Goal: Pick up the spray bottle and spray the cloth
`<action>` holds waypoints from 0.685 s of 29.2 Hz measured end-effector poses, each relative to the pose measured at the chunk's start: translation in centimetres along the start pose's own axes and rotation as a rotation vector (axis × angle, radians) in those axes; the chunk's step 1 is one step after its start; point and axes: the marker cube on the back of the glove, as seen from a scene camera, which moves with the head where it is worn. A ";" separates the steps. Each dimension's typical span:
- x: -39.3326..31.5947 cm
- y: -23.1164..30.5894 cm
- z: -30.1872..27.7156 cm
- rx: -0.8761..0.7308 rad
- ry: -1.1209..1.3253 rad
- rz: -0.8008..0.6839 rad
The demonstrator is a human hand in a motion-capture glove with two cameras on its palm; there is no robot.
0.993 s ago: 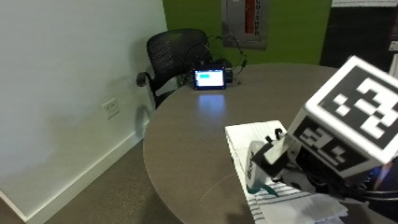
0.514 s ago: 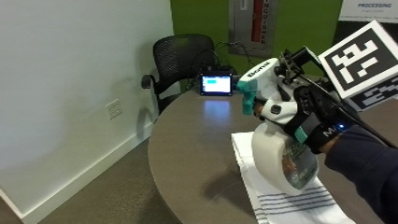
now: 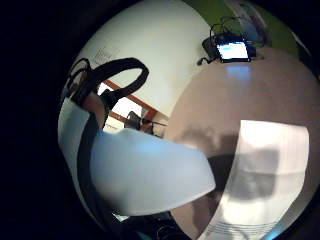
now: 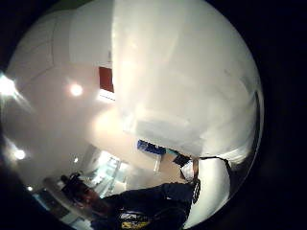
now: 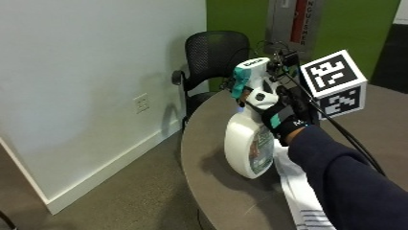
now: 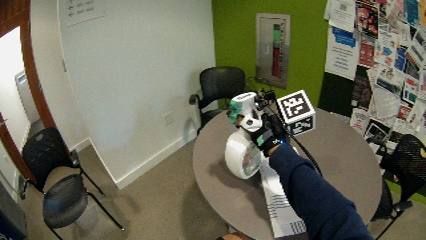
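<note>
The black-gloved right hand (image 5: 280, 112) grips the neck of the white plastic spray bottle with teal trigger (image 5: 250, 139), upright above the round grey surface (image 5: 217, 187); the white striped cloth (image 5: 303, 201) lies just below the hand.

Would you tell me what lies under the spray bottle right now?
The spray bottle, gripped at its neck by the gloved right hand, hangs over bare table beside the striped cloth. Whether its base touches the table cannot be seen.
</note>
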 end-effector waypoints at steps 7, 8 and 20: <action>1.7 0.3 -1.4 0.028 0.011 -0.002; 1.8 0.3 -1.5 0.031 0.005 -0.005; 3.6 3.2 -1.3 -0.311 0.160 0.096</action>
